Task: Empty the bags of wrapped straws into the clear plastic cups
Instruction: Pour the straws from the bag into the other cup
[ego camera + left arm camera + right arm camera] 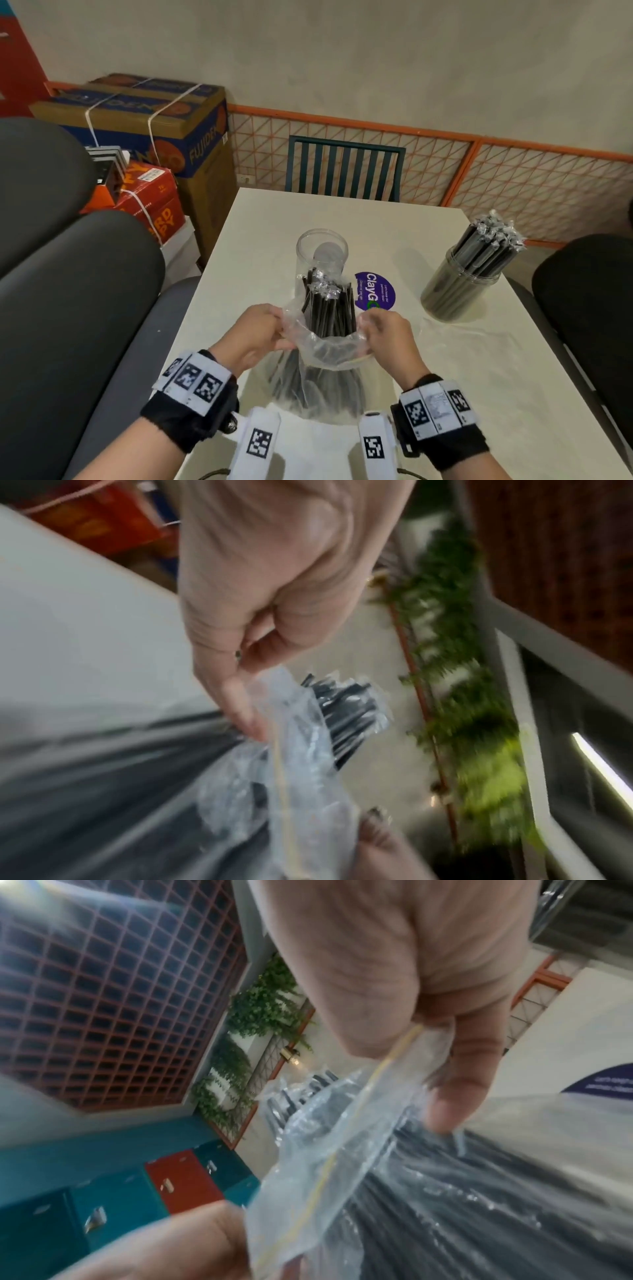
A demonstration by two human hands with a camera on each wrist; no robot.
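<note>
A clear plastic bag (325,356) of black wrapped straws (330,308) stands on the white table (479,377) in front of me, its mouth rolled down and the straw tips sticking out. My left hand (255,337) pinches the bag's left rim, and my right hand (385,337) pinches the right rim. In the wrist views the left hand (246,710) and right hand (441,1085) both hold bag film (291,764) (342,1137). Just behind the bag stands an empty clear cup (322,255). A second clear cup (460,291), at the right, is packed with straws.
A purple round sticker (375,291) lies on the table beside the empty cup. A green slatted chair (344,168) stands at the far end. Dark padded seats (75,308) flank both sides, and cardboard boxes (154,137) are stacked at the left.
</note>
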